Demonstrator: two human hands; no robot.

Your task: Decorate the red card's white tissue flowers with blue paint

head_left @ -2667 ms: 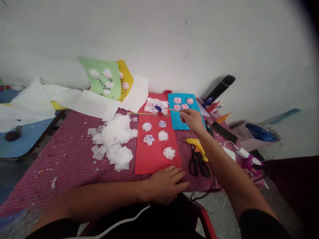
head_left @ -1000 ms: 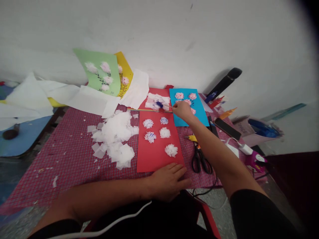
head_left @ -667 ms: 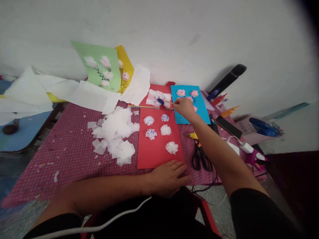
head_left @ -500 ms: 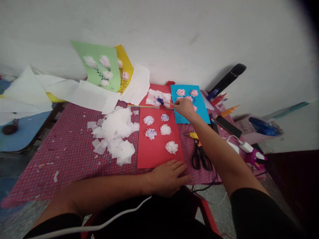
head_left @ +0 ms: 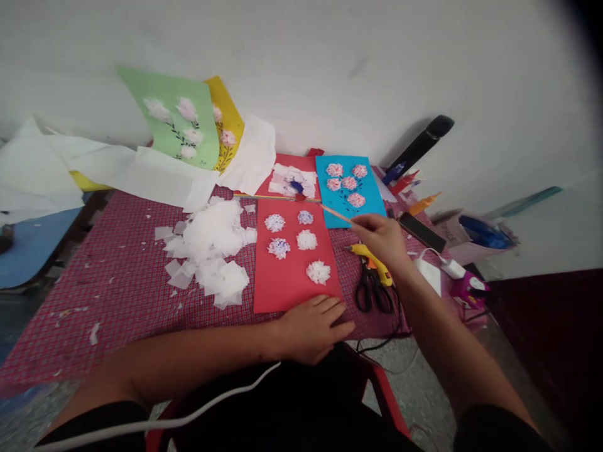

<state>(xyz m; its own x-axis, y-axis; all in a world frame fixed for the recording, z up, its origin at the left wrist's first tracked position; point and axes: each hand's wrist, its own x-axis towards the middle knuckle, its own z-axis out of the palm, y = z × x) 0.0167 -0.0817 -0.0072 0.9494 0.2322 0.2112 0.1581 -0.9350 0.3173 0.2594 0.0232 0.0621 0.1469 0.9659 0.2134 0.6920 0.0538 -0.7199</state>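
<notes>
My right hand (head_left: pixel 381 238) pinches a thin light-brown stick (head_left: pixel 336 214), whose far tip hangs near the top right corner of the red paper sheet (head_left: pixel 287 285). My left hand (head_left: pixel 313 329) lies flat with fingers outstretched on the lower edge of that sheet. Several puffy tissue-paper flowers sit on the red sheet. Blue specks mark the left ones and the top right flower (head_left: pixel 305 217), while the lower right flower (head_left: pixel 318 272) is plain white. Behind the sheet, a stained white tissue (head_left: pixel 282 181) bears a dark blue paint blob (head_left: pixel 296 186).
Left lies a heap of white tissue squares (head_left: pixel 211 232). A blue flower card (head_left: pixel 330 216) is behind right. Black-handled scissors (head_left: pixel 372 296) and a yellow glue gun (head_left: pixel 377 265) lie under my right forearm. A phone (head_left: pixel 423 231) and purple power socket (head_left: pixel 466 290) are farther right.
My right hand has moved right and toward me, lifting the stick away from the blue paint. My left hand stays on the red sheet. The view has shifted slightly.
</notes>
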